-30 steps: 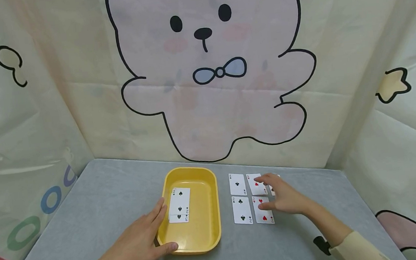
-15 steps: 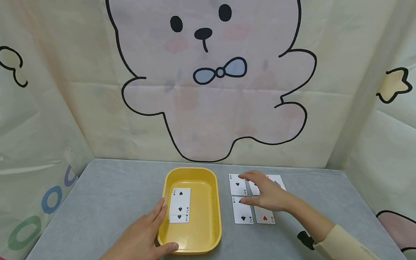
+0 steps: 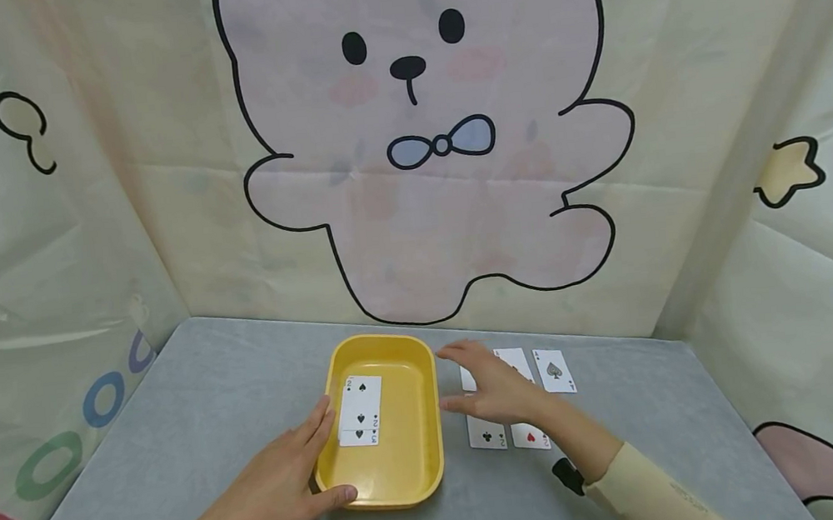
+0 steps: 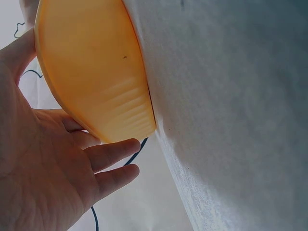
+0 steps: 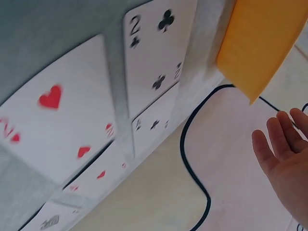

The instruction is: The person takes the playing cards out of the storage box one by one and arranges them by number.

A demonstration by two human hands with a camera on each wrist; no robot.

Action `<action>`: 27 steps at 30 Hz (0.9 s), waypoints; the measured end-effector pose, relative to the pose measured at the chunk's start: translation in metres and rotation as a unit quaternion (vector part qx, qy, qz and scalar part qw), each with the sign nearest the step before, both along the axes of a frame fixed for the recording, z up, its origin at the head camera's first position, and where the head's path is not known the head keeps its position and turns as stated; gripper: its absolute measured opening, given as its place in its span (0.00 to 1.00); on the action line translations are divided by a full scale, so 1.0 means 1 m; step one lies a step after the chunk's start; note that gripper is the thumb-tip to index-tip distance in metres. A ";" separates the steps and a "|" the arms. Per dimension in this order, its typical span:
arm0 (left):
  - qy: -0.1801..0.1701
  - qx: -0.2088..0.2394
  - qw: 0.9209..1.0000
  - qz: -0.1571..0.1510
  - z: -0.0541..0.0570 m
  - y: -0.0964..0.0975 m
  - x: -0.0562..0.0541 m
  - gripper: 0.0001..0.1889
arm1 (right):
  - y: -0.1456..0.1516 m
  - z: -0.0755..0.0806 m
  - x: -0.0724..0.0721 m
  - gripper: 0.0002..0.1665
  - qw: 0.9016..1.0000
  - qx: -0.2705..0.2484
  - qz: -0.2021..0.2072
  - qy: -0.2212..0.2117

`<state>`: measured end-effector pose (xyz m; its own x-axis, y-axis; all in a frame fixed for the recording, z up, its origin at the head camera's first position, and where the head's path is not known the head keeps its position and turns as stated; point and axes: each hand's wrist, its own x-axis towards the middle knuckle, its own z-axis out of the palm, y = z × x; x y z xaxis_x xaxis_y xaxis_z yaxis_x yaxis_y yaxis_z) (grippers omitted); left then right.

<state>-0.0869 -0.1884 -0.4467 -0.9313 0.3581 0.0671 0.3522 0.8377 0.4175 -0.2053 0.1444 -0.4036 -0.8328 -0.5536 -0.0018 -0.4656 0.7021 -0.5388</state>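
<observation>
Touching the yellow tray (image 3: pixel 385 481), our left hand (image 3: pixel 282 474) lies along its left side, with the fingers nearly straight and the thumb over the near corner. We see the tray sitting flat on the gray table (image 3: pixel 247 377). Inside it, the two of spades (image 3: pixel 360 399) lies on top of another card (image 3: pixel 358 439), and only the bottom end of that one peeks out. Our right hand (image 3: pixel 500 386) has let go of everything, and it hangs with thumb and fingers apart, near the tray's right rim but not on it. Below that hand, we have five cards face up on the table. The ace of clubs (image 3: pixel 467 379), the ace of hearts (image 3: pixel 509 357) and the ace of spades (image 3: pixel 554 372) make the far row. The two of clubs (image 5: pixel 156 53) and the two of hearts (image 5: pixel 62 108) make the near row. Our right arm has a pale sleeve (image 3: pixel 653 488) and a black thing (image 3: pixel 569 476) at the wrist. A big pink bear (image 3: pixel 436 233) is drawn on the sheet behind the table.
</observation>
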 end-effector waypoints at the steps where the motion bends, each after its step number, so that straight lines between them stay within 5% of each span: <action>1: -0.001 0.000 1.000 0.000 0.000 0.000 0.000 0.56 | -0.004 -0.001 0.000 0.44 1.000 0.000 0.005 0.003; 11: -0.013 -0.001 1.000 0.002 0.003 0.000 -0.001 0.57 | -0.040 -0.006 0.001 0.45 1.000 0.016 0.022 0.002; 19: -0.012 0.000 1.000 -0.003 0.003 -0.001 -0.001 0.57 | -0.069 -0.012 0.005 0.45 0.990 0.100 0.042 0.095; 27: 0.006 0.001 1.000 -0.008 0.001 -0.002 0.001 0.56 | -0.095 -0.017 0.007 0.45 0.996 0.075 0.034 0.033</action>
<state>-0.0863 -0.1906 -0.4456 -0.9249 0.3722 0.0780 0.3696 0.8314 0.4150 -0.1980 0.0498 -0.4205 -0.7939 -0.6070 -0.0351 -0.5465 0.7376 -0.3965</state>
